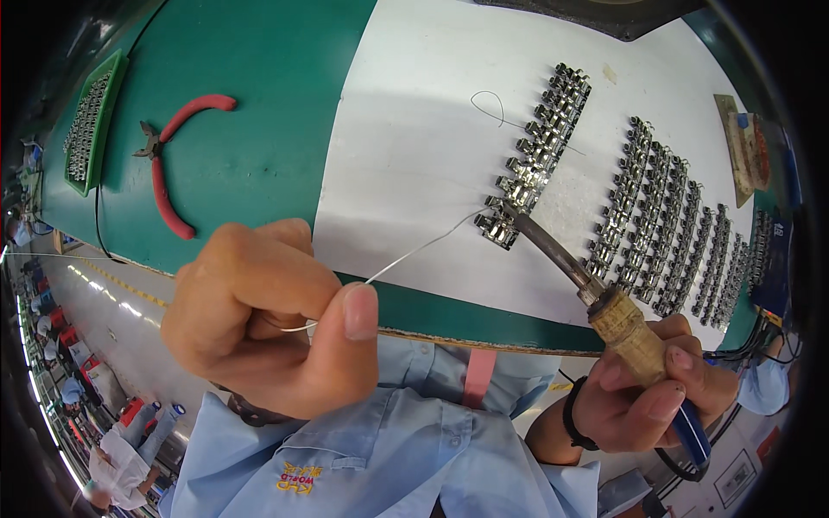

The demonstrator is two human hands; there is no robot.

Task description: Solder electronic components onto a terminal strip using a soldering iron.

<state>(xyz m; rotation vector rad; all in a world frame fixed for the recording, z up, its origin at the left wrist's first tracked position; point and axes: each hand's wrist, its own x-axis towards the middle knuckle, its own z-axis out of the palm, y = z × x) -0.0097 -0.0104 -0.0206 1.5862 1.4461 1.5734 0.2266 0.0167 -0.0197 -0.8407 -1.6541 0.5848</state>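
Between thumb and fingers, my left hand (268,319) pinches a thin silvery wire that looks like solder (414,250). The wire's far end reaches the near end of a row of small metal connectors (544,142) on the white sheet. My right hand (648,397) is closed around the wooden handle of a soldering iron (623,324). Its dark tip meets the row at about the same spot as the wire. Whether the tip touches wire or metal is hard to tell. A thin loop of fine wire (488,108) lies beside the row.
More rows of metal connectors (665,216) lie to the right on the white paper (414,121). Red-handled cutters (161,164) and a green tray (105,129) of metal parts rest on the green mat (259,60). A brown holder (743,147) sits at the far right.
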